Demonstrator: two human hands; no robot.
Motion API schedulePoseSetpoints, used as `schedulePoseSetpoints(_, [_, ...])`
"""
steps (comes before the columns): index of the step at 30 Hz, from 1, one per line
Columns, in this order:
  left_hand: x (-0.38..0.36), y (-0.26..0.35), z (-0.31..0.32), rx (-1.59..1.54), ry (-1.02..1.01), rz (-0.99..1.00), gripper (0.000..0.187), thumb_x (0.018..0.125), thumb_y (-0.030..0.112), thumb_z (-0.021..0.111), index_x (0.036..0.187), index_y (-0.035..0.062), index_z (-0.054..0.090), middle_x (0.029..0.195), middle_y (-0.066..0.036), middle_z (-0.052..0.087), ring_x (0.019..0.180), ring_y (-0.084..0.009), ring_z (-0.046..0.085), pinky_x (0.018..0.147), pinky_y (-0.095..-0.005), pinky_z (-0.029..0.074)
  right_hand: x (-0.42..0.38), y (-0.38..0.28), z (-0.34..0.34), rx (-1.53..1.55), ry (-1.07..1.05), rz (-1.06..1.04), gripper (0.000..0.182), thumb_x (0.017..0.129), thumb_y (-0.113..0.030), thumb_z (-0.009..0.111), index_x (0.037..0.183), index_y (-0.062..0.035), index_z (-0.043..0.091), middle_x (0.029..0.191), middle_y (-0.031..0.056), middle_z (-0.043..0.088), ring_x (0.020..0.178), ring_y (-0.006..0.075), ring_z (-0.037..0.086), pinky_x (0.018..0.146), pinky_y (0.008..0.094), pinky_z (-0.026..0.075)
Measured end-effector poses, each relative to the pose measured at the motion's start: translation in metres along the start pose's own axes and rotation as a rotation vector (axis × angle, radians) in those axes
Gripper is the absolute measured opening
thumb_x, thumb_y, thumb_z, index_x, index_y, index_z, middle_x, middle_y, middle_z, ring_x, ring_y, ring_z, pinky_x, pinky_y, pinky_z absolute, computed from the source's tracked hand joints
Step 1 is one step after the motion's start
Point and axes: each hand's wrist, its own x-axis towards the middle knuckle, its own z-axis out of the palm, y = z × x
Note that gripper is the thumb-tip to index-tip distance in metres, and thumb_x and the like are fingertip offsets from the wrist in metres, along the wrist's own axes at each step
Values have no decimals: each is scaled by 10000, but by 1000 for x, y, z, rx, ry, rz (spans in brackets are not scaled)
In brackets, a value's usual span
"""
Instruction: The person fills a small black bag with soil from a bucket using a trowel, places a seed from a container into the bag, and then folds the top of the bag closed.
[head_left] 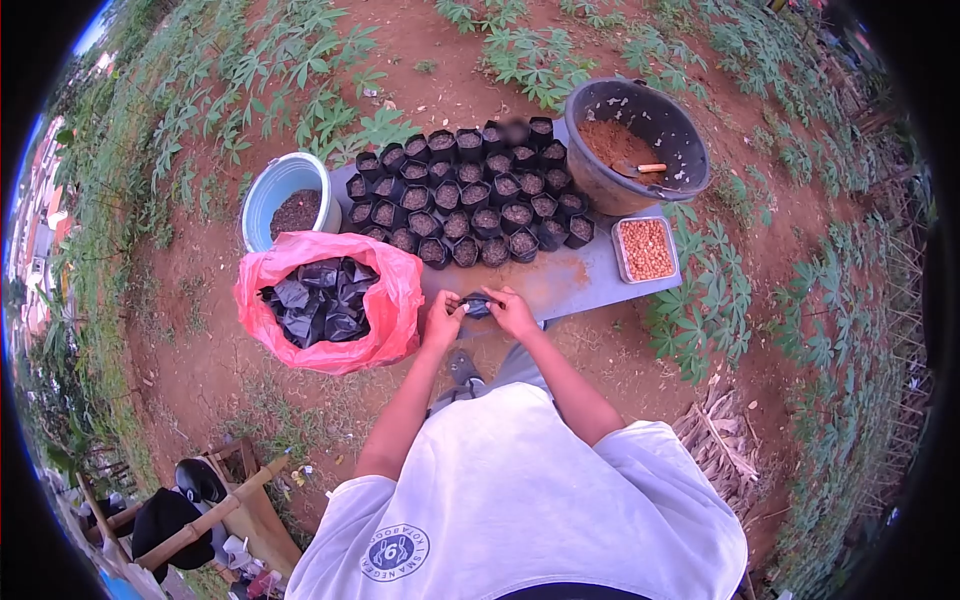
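Note:
Both hands meet at the near edge of the grey table (600, 285), on a small black plastic planting bag (479, 304). My left hand (444, 318) pinches its left side, and my right hand (512, 312) grips its right side. Its inside is too small to make out. Just beyond my hands stand several rows of black planting bags (470, 192) filled with dark soil. To the left, a pink plastic sack (385, 335) holds a heap of folded black bags (318, 300).
A light blue bucket (255, 205) with dark soil stands behind the sack. At the back right is a large black tub (590, 175) of reddish soil with a wooden-handled trowel (640, 168). A clear box of orange-brown seeds (645, 250) sits at the right. Bamboo poles (215, 510) lie lower left.

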Motion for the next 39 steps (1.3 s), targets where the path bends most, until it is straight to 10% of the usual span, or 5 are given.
schedulePoseSetpoints(7, [6, 10, -10, -28, -194, -77, 384, 799, 26, 698, 1161, 74, 579, 838, -53, 590, 723, -137, 549, 681, -296, 481, 7, -2, -4, 48, -109, -36, 525, 830, 10, 646, 1310, -200, 604, 841, 69, 479, 802, 191, 492, 796, 276, 429])
schedulePoseSetpoints(39, [-7, 21, -10, -70, -104, 46, 179, 820, -66, 588, 930, 33, 688, 850, -67, 577, 763, -160, 575, 726, -280, 457, 1, -4, 2, 200, 30, 5, 361, 780, 123, 567, 993, -102, 753, 843, 80, 538, 841, 215, 543, 820, 282, 444])
